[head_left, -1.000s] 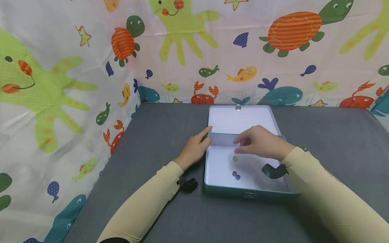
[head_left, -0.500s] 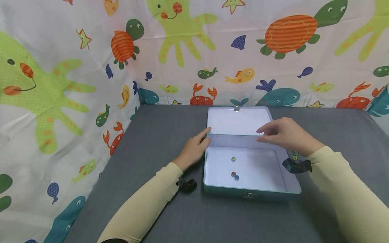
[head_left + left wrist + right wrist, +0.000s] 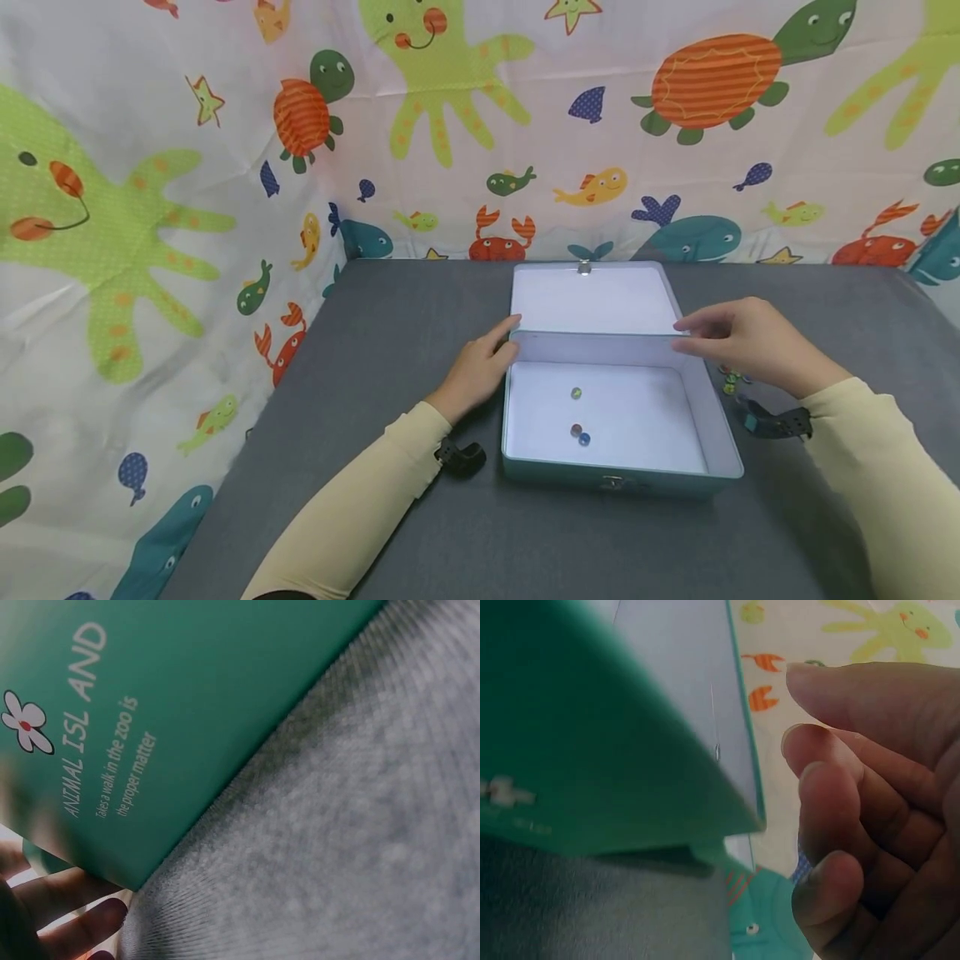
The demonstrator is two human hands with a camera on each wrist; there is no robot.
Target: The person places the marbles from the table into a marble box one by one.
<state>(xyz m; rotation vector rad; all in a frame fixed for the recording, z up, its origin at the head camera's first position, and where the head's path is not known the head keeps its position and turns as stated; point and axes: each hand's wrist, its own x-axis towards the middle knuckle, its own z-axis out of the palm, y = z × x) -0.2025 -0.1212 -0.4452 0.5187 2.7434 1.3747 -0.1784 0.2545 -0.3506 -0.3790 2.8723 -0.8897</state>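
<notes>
A green metal box (image 3: 622,481) with a white inside stands on the table, its lid (image 3: 588,298) folded back. My left hand (image 3: 476,371) touches the box's back left corner, fingers reaching past it in the left wrist view. Inside lie a yellow-green marble (image 3: 576,393), a brown marble (image 3: 576,430) and a blue marble (image 3: 584,439), the last two side by side. My right hand (image 3: 750,342) hovers over the back right corner, thumb and loosely bent fingers apart, with nothing between them. Under it, several marbles (image 3: 730,385) sit on the table beside the box, partly hidden.
The grey tabletop (image 3: 405,317) surrounds the box. A white cloth (image 3: 450,192) with sea-animal prints hangs along the back and left sides. Each wrist carries a dark camera, the left one (image 3: 461,458) close to the box's side.
My right hand has moved right, from above the inside of the box to its back right corner, uncovering some marbles beside it. The left hand and the marbles inside stay put.
</notes>
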